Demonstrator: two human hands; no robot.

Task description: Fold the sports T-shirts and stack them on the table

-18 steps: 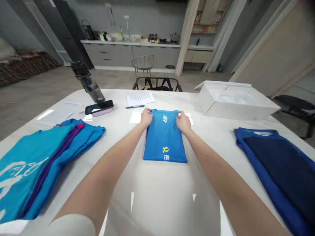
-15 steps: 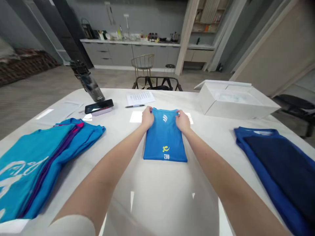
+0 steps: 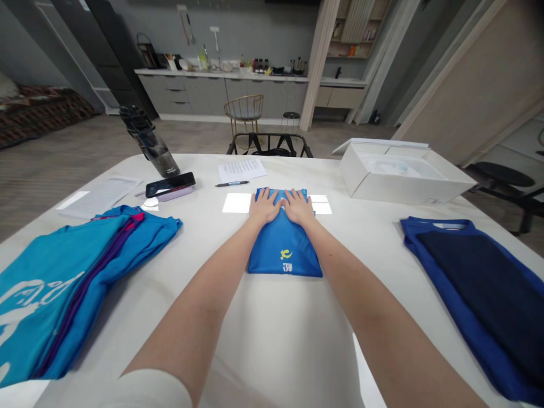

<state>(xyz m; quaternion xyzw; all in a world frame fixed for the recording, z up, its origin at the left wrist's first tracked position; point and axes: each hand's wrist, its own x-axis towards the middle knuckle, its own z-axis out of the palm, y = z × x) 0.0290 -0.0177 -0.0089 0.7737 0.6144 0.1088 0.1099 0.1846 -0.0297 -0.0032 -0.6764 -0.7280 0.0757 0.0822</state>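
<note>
A folded blue shirt [image 3: 272, 249] with a yellow emblem and white lettering lies flat on the white table [image 3: 204, 238] in front of me. My left hand [image 3: 266, 208] rests flat on its far left part, fingers spread toward the far edge. Beside it, almost touching at the thumbs, my right hand [image 3: 298, 208] lies flat on the far right part with its fingers apart. Neither hand grips the cloth. Between and under the hands, the white logo is mostly covered.
Left: a pile of blue and purple shirts [image 3: 63, 272], a phone [image 3: 170, 185], a dark water bottle [image 3: 153, 144]. Behind the folded shirt: a pen [image 3: 232, 183] and printed paper [image 3: 243, 169]. Right: an open white box [image 3: 382, 184] and folded navy shirts [image 3: 480, 272].
Both hands have let go of the shirt's far corners and moved inward. They now lie flat on top of the shirt, side by side.
</note>
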